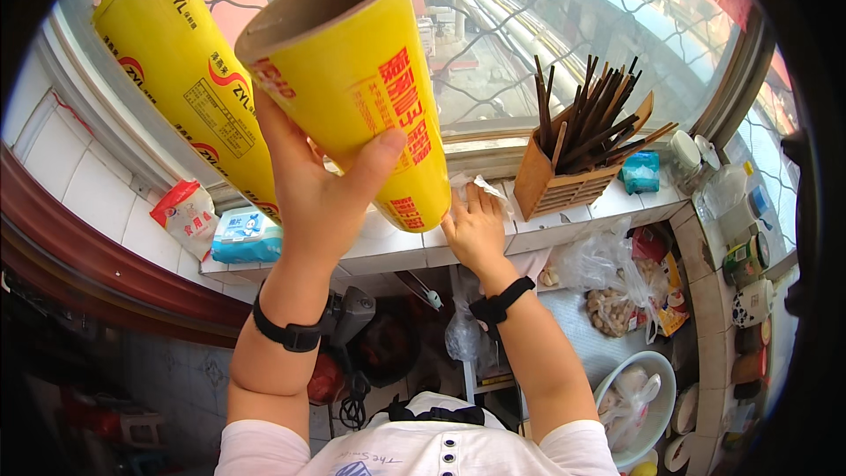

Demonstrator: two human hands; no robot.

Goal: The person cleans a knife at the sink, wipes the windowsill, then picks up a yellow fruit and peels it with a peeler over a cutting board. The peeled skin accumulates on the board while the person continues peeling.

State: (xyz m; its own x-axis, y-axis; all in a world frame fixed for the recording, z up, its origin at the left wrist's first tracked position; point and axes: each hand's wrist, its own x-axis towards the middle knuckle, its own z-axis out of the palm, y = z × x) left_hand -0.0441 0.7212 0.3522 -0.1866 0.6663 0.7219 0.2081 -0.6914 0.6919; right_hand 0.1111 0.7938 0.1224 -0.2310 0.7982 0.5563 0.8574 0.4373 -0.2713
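Note:
My left hand (330, 185) grips a thick yellow roll of cling film (370, 99) with red print, lifted above the sill and tilted, its hollow cardboard core facing up. My right hand (474, 225) lies with its fingers stretched out on a crumpled white tissue or cloth (492, 190) on the white-tiled windowsill (403, 248). The lower end of the lifted roll appears close to my right thumb; whether they touch I cannot tell. Behind my left hand a second, longer yellow roll (192, 79) leans by the window.
A wooden holder (562, 188) full of dark chopsticks stands right of my right hand. A blue pack of wipes (246, 236) and a red-and-white bag (188, 218) lie at left. Jars (747, 258) line the right ledge. Below are plastic bags (595, 264) and a pale basket (667, 403).

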